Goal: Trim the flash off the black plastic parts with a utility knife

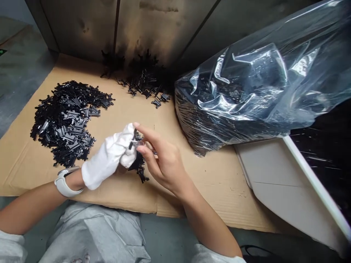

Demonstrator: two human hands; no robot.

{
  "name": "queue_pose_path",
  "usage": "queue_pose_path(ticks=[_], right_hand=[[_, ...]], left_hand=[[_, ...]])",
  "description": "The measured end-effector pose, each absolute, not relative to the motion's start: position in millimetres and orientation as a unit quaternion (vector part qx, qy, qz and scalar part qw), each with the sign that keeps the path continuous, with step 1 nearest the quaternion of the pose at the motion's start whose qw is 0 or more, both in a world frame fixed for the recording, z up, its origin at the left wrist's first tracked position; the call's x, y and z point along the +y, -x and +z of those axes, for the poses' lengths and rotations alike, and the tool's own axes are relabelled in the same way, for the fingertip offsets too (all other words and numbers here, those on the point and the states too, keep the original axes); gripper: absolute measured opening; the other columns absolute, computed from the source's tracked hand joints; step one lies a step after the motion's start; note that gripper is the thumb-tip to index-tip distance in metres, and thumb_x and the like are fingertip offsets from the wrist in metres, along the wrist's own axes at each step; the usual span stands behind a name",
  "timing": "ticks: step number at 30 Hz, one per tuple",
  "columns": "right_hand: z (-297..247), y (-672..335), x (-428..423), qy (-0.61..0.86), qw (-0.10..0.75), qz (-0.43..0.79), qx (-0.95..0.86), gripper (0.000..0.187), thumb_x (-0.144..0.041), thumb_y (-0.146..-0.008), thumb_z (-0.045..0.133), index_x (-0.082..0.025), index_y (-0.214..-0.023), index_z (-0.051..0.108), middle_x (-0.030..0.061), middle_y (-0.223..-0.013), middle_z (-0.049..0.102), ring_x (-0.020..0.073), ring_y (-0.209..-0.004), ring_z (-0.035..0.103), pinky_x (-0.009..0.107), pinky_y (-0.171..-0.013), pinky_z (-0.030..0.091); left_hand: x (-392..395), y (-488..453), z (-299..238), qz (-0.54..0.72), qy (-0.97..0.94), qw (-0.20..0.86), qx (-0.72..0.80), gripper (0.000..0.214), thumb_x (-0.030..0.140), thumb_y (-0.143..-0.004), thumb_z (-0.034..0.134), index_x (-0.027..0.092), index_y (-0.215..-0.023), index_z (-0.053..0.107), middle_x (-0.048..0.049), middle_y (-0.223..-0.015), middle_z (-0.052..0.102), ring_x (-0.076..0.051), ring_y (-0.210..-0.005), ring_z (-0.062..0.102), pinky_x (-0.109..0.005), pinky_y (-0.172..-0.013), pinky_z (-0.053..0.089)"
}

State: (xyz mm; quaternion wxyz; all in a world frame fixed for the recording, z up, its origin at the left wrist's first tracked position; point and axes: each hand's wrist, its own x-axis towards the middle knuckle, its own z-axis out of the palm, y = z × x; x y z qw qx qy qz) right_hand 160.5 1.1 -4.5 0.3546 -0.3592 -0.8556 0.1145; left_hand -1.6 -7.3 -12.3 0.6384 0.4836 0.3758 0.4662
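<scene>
My left hand (pixel 112 149), in a white glove with a watch at the wrist, is closed around a small black plastic part (pixel 131 145); most of the part is hidden by the fingers. My bare right hand (pixel 164 157) pinches a slim tool (pixel 139 144) with a thin, shiny tip and a partly clear body. Its tip meets the black part between the two hands; the exact kind of tool cannot be made out. Beneath the hands lie a few loose black plastic parts (pixel 141 171) on the cardboard.
A large heap of black plastic parts (pixel 71 120) lies to the left on the cardboard sheet (pixel 214 190). Another pile (pixel 145 76) rests against the metal wall (pixel 153 25). At the right, a clear plastic bag (pixel 233 98) full of black parts leans over an open box (pixel 279 182).
</scene>
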Motion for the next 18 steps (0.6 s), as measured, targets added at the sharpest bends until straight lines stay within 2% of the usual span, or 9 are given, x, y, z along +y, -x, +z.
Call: queue_pose_path(ticks=[3, 8, 13, 16, 18], right_hand=[[-5.8, -156.7, -0.5, 0.351, 0.366, 0.102, -0.856, 0.033, -0.030, -0.103, 0.043, -0.018, -0.132, 0.053, 0.0031, -0.089, 0.073, 0.0140, -0.069, 0.064, 0.027, -0.063, 0.048], [-4.9, -154.7, -5.3, 0.345, 0.380, 0.120, -0.850, 0.031, -0.031, -0.103, 0.043, -0.023, -0.132, 0.052, 0.0016, -0.089, 0.073, 0.0138, -0.069, 0.064, 0.027, -0.064, 0.051], [-5.4, -153.1, -8.8, 0.348, 0.385, 0.158, -0.840, 0.033, -0.032, -0.103, 0.041, -0.029, -0.135, 0.047, 0.0026, -0.095, 0.073, 0.0151, -0.071, 0.066, 0.029, -0.064, 0.053], [-6.2, -152.3, -8.5, 0.344, 0.387, 0.152, -0.842, 0.032, -0.031, -0.103, 0.040, -0.029, -0.134, 0.047, 0.0028, -0.093, 0.073, 0.0155, -0.070, 0.065, 0.030, -0.064, 0.053], [-6.8, -152.1, -7.9, 0.342, 0.388, 0.146, -0.843, 0.032, -0.031, -0.103, 0.040, -0.029, -0.134, 0.046, 0.0026, -0.092, 0.073, 0.0154, -0.068, 0.064, 0.030, -0.063, 0.052]], left_hand=[[-11.7, 2.1, -13.0, 0.455, -0.529, 0.599, 0.393, 0.031, 0.024, -0.098, 0.038, 0.021, -0.068, 0.044, 0.0068, -0.056, 0.046, -0.007, -0.049, 0.039, -0.021, -0.052, 0.036], [-15.0, 4.4, -9.2, 0.448, -0.547, 0.597, 0.379, 0.035, 0.025, -0.102, 0.030, 0.021, -0.071, 0.047, 0.0066, -0.057, 0.052, -0.007, -0.052, 0.045, -0.020, -0.058, 0.039], [-16.3, 7.7, -7.9, 0.441, -0.570, 0.584, 0.373, 0.027, 0.018, -0.098, 0.039, 0.021, -0.075, 0.052, 0.0056, -0.061, 0.053, -0.007, -0.059, 0.049, -0.020, -0.064, 0.041], [-14.6, 8.8, -9.5, 0.441, -0.567, 0.593, 0.364, 0.029, 0.021, -0.100, 0.037, 0.021, -0.074, 0.052, 0.0048, -0.061, 0.053, -0.009, -0.057, 0.050, -0.022, -0.065, 0.043], [-13.4, 8.7, -10.9, 0.451, -0.586, 0.572, 0.355, 0.026, 0.016, -0.096, 0.043, 0.021, -0.073, 0.054, 0.0040, -0.061, 0.056, -0.010, -0.058, 0.052, -0.023, -0.067, 0.044]])
